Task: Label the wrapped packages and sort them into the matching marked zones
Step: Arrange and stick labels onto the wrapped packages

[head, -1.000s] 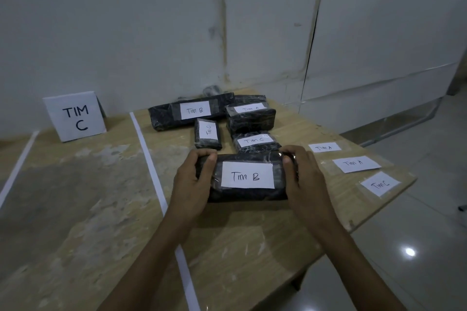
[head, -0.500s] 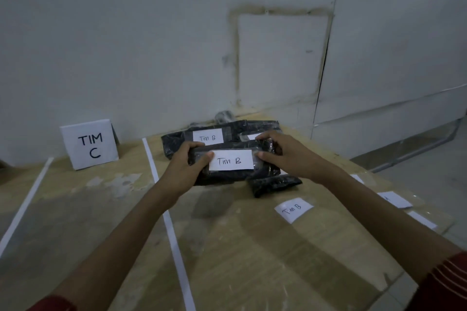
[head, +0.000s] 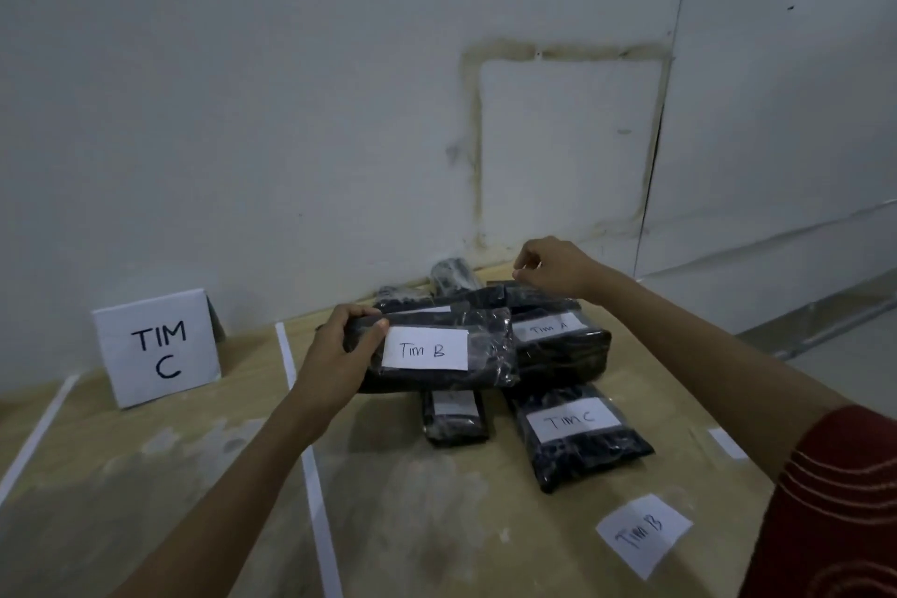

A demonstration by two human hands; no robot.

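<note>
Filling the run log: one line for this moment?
left hand: grips Tim B package | right hand: fingers curled, above rear packages

Dim room — a stained white wall [head: 291,112] rises behind the worn wooden table [head: 437,524], grey floor [head: 864,364] beyond.

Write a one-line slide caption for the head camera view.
Left hand grips a Tim B package over the pile; right hand hovers above the rear packages, TIM C sign at left.
</note>
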